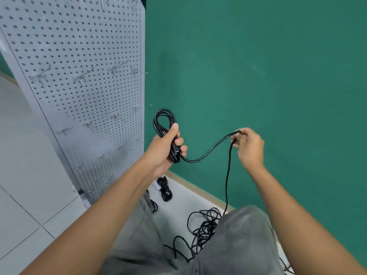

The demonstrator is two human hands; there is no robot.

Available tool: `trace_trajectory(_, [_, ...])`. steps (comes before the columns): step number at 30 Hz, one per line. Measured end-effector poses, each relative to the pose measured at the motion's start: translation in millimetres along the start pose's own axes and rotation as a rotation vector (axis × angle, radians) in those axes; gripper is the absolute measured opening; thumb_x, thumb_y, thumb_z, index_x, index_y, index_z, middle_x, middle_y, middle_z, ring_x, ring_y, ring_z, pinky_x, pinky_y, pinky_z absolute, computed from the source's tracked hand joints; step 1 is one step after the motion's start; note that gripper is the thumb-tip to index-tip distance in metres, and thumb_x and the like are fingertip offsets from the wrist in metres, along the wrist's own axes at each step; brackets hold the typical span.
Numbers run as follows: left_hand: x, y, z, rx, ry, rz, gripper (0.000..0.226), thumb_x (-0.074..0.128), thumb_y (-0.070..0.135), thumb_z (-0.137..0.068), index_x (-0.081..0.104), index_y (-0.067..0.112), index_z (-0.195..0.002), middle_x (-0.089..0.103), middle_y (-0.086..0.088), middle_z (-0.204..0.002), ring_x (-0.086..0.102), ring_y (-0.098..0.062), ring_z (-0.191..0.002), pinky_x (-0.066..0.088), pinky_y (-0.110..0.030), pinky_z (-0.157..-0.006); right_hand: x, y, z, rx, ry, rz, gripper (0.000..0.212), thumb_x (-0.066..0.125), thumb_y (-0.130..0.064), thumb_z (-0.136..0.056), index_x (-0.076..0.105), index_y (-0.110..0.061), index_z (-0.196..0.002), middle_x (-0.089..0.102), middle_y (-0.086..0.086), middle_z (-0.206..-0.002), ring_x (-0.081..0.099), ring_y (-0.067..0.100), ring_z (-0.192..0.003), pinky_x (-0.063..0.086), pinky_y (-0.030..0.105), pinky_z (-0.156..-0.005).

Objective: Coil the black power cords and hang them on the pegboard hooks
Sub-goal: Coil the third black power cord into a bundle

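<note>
My left hand (168,144) grips a partly wound coil of black power cord (163,122), with loops standing above the fist and the plug below the fingers. From the coil the free cord (210,150) sags and rises to my right hand (249,145), which pinches it between fingertips. Beyond that pinch the cord drops straight down to a tangled pile of cords (204,227) on the floor. The grey pegboard (79,56) stands to the left, and its metal hooks (81,78) carry nothing.
A bundled black cord (165,189) lies on the floor by the pegboard's foot, with another cord (154,206) near it. A green wall (258,66) fills the right side. My grey-trousered knee (238,241) is below, partly covering the pile. Pale floor tiles (23,175) lie left.
</note>
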State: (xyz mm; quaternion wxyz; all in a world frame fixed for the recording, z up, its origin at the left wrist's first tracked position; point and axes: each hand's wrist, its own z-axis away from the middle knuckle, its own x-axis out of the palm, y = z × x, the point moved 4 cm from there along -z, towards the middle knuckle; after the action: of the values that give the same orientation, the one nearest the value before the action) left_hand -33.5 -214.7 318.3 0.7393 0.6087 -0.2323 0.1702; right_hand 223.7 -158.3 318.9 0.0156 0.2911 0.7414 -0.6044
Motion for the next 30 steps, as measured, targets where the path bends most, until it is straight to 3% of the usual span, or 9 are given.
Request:
trace_trajectory(3, [30.4, 12.9, -6.4, 0.034, -0.041, 0.013, 0.033, 0.054, 0.04, -0.105, 0.049, 0.018, -0.08, 0.043, 0.004, -0.064, 0.049, -0.017, -0.056, 0.045, -0.026, -0.056, -33.2, -63.6, -27.1, -0.122, 0.054, 0.014, 0.025, 0.042, 0.008, -0.101, 0.067, 0.006, -0.1, 0.064, 0.0, -0.076, 0.064, 0.02, -0.073, 0.058, 0.024, -0.063])
trace_trajectory(5, [47.3, 25.4, -10.0, 0.065, -0.062, 0.01, 0.034, 0.055, 0.041, -0.105, 0.05, 0.019, -0.08, 0.044, 0.004, -0.064, 0.05, -0.018, -0.057, 0.046, -0.027, -0.057, -50.6, -91.6, -36.3, -0.159, 0.065, 0.022, 0.026, 0.04, 0.009, -0.101, 0.066, 0.008, -0.101, 0.063, 0.0, -0.076, 0.064, 0.023, -0.074, 0.056, 0.019, -0.059])
trace_trajectory(9, [74.0, 53.4, -13.2, 0.119, -0.095, 0.004, 0.034, 0.056, 0.042, -0.104, 0.05, 0.018, -0.08, 0.045, 0.004, -0.065, 0.051, -0.019, -0.057, 0.047, -0.028, -0.057, -76.0, -132.2, -49.1, -0.212, 0.077, 0.024, 0.023, 0.042, 0.008, -0.101, 0.065, 0.007, -0.1, 0.065, 0.005, -0.079, 0.066, 0.027, -0.074, 0.057, 0.023, -0.057])
trace_trajectory(15, [104.5, 101.7, -6.9, 0.188, -0.136, 0.032, 0.033, 0.057, 0.042, -0.103, 0.05, 0.018, -0.081, 0.045, 0.004, -0.065, 0.051, -0.018, -0.056, 0.049, -0.027, -0.058, -104.5, -209.2, -61.8, -0.318, 0.086, 0.05, 0.034, 0.045, 0.005, -0.1, 0.061, -0.017, -0.081, 0.069, 0.005, -0.08, 0.07, 0.026, -0.075, 0.058, 0.029, -0.06])
trace_trajectory(19, [125.9, 148.6, 4.8, 0.277, -0.17, 0.087, 0.033, 0.055, 0.039, -0.105, 0.049, 0.017, -0.081, 0.044, 0.004, -0.064, 0.051, -0.017, -0.055, 0.048, -0.027, -0.058, -123.4, -283.8, -62.4, -0.458, 0.132, 0.049, 0.023, 0.048, 0.003, -0.101, 0.066, -0.008, -0.092, 0.072, 0.011, -0.086, 0.07, 0.023, -0.072, 0.057, 0.022, -0.059])
trace_trajectory(23, [135.6, 191.8, 22.5, 0.372, -0.187, 0.1, 0.033, 0.054, 0.038, -0.106, 0.05, 0.017, -0.081, 0.044, 0.004, -0.063, 0.051, -0.017, -0.055, 0.048, -0.027, -0.059, -132.4, -343.2, -60.5, -0.549, 0.126, 0.067, 0.018, 0.05, -0.002, -0.103, 0.064, -0.01, -0.094, 0.07, 0.002, -0.081, 0.068, 0.018, -0.068, 0.06, 0.027, -0.064])
trace_trajectory(26, [127.7, 207.5, 30.9, 0.416, -0.172, 0.07, 0.033, 0.056, 0.04, -0.105, 0.051, 0.018, -0.081, 0.046, 0.004, -0.063, 0.051, -0.017, -0.055, 0.049, -0.027, -0.058, -125.1, -356.9, -54.0, -0.582, 0.04, 0.097, 0.015, 0.052, -0.003, -0.104, 0.063, -0.01, -0.095, 0.068, 0.002, -0.081, 0.068, 0.017, -0.076, 0.063, 0.029, -0.069])
trace_trajectory(30, [102.8, 200.1, 36.2, 0.407, -0.134, 0.037, 0.033, 0.057, 0.041, -0.104, 0.052, 0.018, -0.081, 0.046, 0.004, -0.064, 0.051, -0.018, -0.056, 0.049, -0.028, -0.059, -108.9, -328.0, -50.0, -0.536, -0.021, 0.16, 0.017, 0.056, -0.001, -0.102, 0.065, -0.011, -0.092, 0.07, 0.003, -0.083, 0.072, 0.024, -0.08, 0.065, 0.037, -0.072])
